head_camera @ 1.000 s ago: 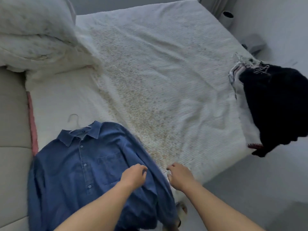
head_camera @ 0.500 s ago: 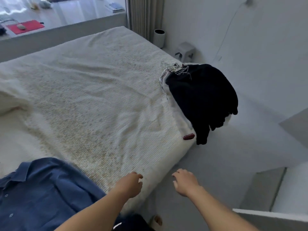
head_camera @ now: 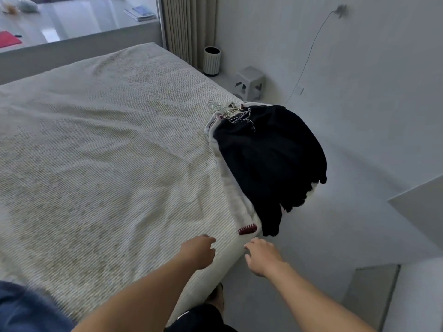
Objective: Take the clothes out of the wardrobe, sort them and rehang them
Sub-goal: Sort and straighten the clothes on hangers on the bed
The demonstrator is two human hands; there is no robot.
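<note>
Both hands reach out over the near corner of the bed (head_camera: pixel 107 152), each empty. The left hand (head_camera: pixel 197 251) hovers above the cream bedspread with its fingers loosely curled and holding nothing; the right hand (head_camera: pixel 261 258) is just beside it, past the mattress edge, fingers spread and relaxed, also holding nothing.

Ahead of both hands, a little beyond the right hand's fingertips, a pile of clothes (head_camera: pixel 266 161) lies on the far corner of the bed and drapes over its side: a black garment with white stitching on top, pale garments under it, one with a small dark red trim patch (head_camera: pixel 247 229) that sits just ahead of the gap between the two hands. A cluster of wire hangers (head_camera: pixel 221 109) pokes out at the pile's far end.

Behind the left forearm, at the bottom left edge, a corner of a blue shirt (head_camera: pixel 26 307) lies on the bedspread.

Well beyond the pile, by the wall, stand a ribbed white bin (head_camera: pixel 212 60) and a small grey stool (head_camera: pixel 249 82), with a beige curtain (head_camera: pixel 189 27) to the left of the bin
</note>
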